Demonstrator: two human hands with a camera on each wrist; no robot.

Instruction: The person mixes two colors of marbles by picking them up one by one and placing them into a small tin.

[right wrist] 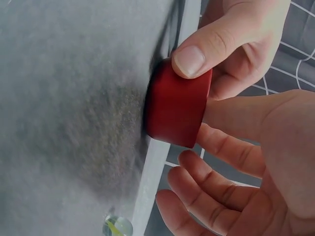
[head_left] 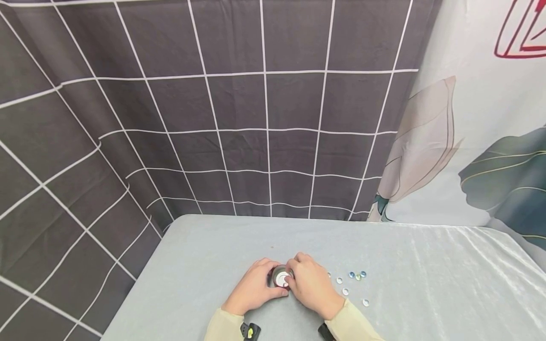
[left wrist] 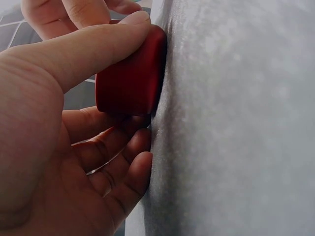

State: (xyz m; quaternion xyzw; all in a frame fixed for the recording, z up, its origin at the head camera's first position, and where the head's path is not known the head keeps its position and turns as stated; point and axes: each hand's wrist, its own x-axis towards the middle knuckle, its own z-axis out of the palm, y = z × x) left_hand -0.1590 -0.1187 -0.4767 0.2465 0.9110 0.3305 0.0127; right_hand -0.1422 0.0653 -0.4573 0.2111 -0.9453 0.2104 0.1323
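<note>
A small, round red tin (head_left: pixel 280 276) with a silvery inside stands on the cloth-covered table, its opening facing up. My left hand (head_left: pixel 257 285) grips it from the left; in the right wrist view the left thumb (right wrist: pixel 189 61) presses the red wall (right wrist: pixel 177 105). On the other side, my right hand (head_left: pixel 313 283) holds the rim, its thumb reaching over into the opening and its forefinger against the outside. The remaining right fingers (right wrist: pixel 211 201) hang loosely curled below. The inside of the tin is partly hidden by the right thumb.
Several glass beads lie right of the hands: clear ones (head_left: pixel 345 291) and, farther back, a blue bead (head_left: pixel 363 274). A bead with a yellow-green streak (right wrist: pixel 117 227) shows low in the right wrist view. Behind the grey table (head_left: pixel 204 246) hangs a dark checked cloth (head_left: pixel 239 104).
</note>
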